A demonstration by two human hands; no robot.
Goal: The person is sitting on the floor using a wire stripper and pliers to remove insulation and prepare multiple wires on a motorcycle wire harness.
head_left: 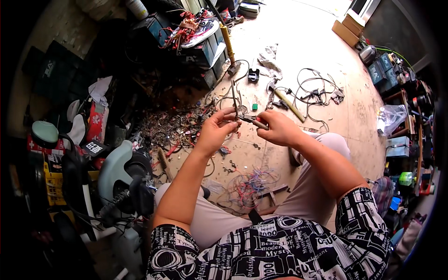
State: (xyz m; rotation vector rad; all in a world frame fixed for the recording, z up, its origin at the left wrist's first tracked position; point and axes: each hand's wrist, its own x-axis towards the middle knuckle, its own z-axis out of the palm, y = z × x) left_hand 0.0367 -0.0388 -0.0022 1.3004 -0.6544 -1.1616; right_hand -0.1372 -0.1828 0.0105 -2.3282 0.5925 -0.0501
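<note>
My right hand (279, 128) is closed around the handles of a pair of pliers (258, 123). The pliers point left, and their jaws meet a thin dark cable-like piece (234, 95) that stands up from between the hands. My left hand (216, 130) pinches the lower end of that piece, thumb and fingers close to the plier jaws. Its lower end is partly hidden by the fingers. Just beyond the hands lie a small green block (255, 107) and a hammer (289, 104) with a yellowish handle.
Scrap bits and wires (175, 121) cover the floor to the left, below stacked batteries (200, 53). A tangle of coloured wires (252, 186) lies between my legs. Black cables (317, 93) spread at the right. Scooter parts (116, 168) crowd the left; a cluttered shelf (406, 116) lines the right.
</note>
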